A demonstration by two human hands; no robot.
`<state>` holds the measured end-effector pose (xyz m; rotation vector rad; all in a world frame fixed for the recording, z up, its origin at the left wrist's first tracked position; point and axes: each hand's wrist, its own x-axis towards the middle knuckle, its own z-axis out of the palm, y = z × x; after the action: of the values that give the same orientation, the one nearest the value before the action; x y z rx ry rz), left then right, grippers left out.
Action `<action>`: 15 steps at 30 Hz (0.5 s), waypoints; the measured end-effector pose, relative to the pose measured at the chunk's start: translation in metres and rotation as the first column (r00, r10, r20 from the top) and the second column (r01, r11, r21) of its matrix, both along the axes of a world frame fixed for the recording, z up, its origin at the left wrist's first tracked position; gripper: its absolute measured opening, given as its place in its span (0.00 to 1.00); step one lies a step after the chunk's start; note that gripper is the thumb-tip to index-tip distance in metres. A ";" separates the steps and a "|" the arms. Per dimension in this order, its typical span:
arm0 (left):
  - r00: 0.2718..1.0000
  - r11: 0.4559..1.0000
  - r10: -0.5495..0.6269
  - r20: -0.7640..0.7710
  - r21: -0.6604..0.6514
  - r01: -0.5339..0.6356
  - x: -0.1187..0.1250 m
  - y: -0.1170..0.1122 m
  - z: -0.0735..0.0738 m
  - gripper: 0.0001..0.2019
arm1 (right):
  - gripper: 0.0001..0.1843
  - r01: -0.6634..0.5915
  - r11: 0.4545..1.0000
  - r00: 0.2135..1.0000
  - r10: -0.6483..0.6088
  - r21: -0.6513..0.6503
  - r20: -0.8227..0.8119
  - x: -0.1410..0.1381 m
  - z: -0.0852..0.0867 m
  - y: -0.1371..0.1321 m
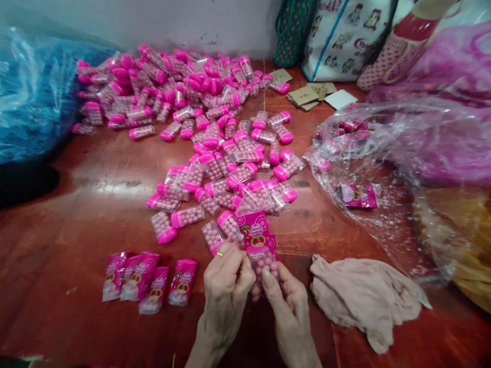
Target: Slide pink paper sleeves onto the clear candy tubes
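Note:
My left hand (226, 281) and my right hand (286, 299) are both closed round one clear candy box with a pink printed sleeve (259, 244), held upright just above the red wooden table (77, 209). A ring shows on a left finger. Just beyond the hands lies a big scatter of clear candy boxes with pink caps (214, 150), full of pale pink balls. To the left of my hands, several boxes in pink printed sleeves (149, 280) lie side by side in a row.
A beige cloth (362, 297) lies right of my hands. A clear plastic bag (392, 174) with pink sleeves inside spreads at the right, a pink bag behind it. A blue plastic bag (30, 93) fills the left. Cardboard scraps (306, 94) and tote bags (341, 31) stand by the wall.

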<state>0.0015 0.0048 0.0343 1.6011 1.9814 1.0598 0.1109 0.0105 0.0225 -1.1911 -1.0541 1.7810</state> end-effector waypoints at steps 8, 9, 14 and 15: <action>0.999 0.999 0.009 0.041 -0.038 -0.008 0.003 -0.006 -0.003 0.14 | 0.11 0.107 0.994 0.994 -0.107 -0.012 -0.014 -0.006 -0.001 -0.006; 0.999 0.999 0.014 0.051 -0.049 -0.011 0.003 -0.006 -0.003 0.14 | 0.11 0.125 0.992 0.991 -0.127 -0.034 -0.050 -0.008 -0.002 -0.006; 0.949 0.989 0.096 0.299 -0.135 -0.057 0.008 -0.007 -0.008 0.11 | 0.10 0.148 0.969 0.951 -0.194 -0.199 -0.239 -0.014 -0.005 0.000; 0.913 0.984 0.126 0.387 -0.162 -0.067 0.010 -0.008 -0.009 0.08 | 0.10 0.142 0.968 0.951 -0.192 -0.208 -0.244 -0.014 -0.004 0.001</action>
<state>0.0111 -0.0034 0.0257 1.1155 1.8252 1.1415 0.0966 0.0116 0.0180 -1.0820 -0.6232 1.8720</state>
